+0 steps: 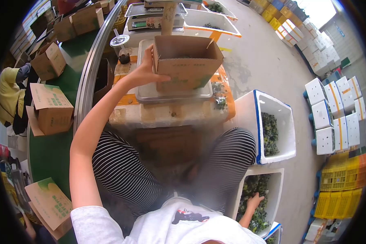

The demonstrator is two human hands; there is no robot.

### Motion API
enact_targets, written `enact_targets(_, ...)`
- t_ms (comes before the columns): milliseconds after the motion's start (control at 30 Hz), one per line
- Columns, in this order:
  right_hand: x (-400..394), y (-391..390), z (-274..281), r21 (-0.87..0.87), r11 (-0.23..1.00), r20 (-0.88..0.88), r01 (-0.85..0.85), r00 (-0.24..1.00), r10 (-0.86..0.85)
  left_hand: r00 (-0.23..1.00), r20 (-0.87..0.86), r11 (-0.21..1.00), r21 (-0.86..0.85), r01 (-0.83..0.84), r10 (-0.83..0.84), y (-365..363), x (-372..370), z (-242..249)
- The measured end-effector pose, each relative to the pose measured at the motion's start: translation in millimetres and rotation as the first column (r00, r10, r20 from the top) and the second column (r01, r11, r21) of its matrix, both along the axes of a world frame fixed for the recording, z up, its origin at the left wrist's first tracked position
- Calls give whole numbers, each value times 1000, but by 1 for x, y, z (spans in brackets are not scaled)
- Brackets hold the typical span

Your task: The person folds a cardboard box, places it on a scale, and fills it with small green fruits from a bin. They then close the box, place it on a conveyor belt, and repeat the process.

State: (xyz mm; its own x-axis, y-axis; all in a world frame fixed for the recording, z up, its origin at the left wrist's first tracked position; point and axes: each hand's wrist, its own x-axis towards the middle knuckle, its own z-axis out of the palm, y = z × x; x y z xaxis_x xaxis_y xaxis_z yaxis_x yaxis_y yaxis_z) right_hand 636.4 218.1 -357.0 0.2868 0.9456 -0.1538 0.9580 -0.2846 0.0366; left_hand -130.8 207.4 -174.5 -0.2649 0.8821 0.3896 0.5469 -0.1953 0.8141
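Observation:
An open cardboard box point(187, 75) sits upright on the metal pan of a weighing scale point(150, 96). My left hand point(150, 69) is closed on the box's left side, thumb on the front face and fingers by the rim. What lies inside the box is mostly hidden by its walls. Low on the right, my right hand point(255, 201) is down in a white foam box point(277, 179), its fingers curled into dark leafy greens point(258, 185). The leaves partly cover those fingertips.
Another foam box of greens point(292, 140) stands by my right knee. On my left runs a green conveyor point(49, 158) with open cartons point(55, 116) behind a metal rail point(87, 77). A lidded cup point(120, 42) stands beyond my left arm. Yellow crates point(339, 175) are stacked far right.

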Motion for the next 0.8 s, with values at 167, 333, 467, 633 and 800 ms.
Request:
enact_targets(167,48,28,-16,5,1000,153,21,988,-21,999,-40,997,-64,-32,30,-5,3,4)
enact_targets(333,20,-2,46,197,966,84,167,979,-186,994,-99,997,-60,-55,49,-9,7,7)
enact_targets(467,56,27,56,415,905,-140,89,990,-33,990,-125,996,-53,-76,69,-5,2,-3)
enact_targets(633,-152,96,215,890,453,-370,55,668,646,992,-121,999,-11,-39,38,-4,0,-6)
enact_targets(800,-375,127,305,981,120,-104,-153,103,989,993,-113,997,-60,-44,37,-4,2,-5)
